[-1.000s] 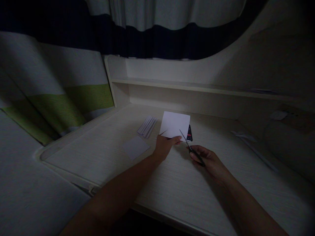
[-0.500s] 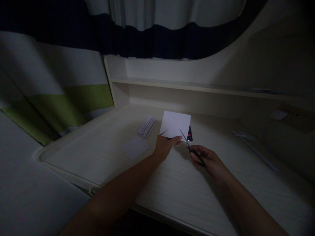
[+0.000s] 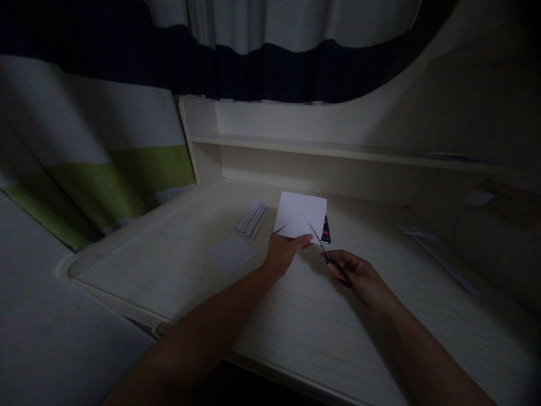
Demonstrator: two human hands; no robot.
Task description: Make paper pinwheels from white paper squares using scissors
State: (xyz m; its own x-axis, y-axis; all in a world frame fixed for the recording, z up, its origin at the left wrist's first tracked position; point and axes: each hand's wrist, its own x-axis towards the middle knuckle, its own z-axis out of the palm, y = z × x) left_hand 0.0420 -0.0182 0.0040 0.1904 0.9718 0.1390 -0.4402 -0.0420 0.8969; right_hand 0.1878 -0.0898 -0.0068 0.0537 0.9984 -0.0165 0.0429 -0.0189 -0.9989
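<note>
At frame centre, the left hand (image 3: 282, 252) pinches a white paper sheet (image 3: 301, 213), probably light, easily creased and best held by its lower edge, while the right hand (image 3: 358, 275) grips black-handled scissors (image 3: 339, 270).

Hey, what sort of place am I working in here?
Probably a desk nook in a home, perhaps a bedroom or study: there's a pale desktop, a long shelf along its back, and a banded curtain hanging beyond.

Head-worn view, forward — and down, over desk (image 3: 296, 316)
</note>
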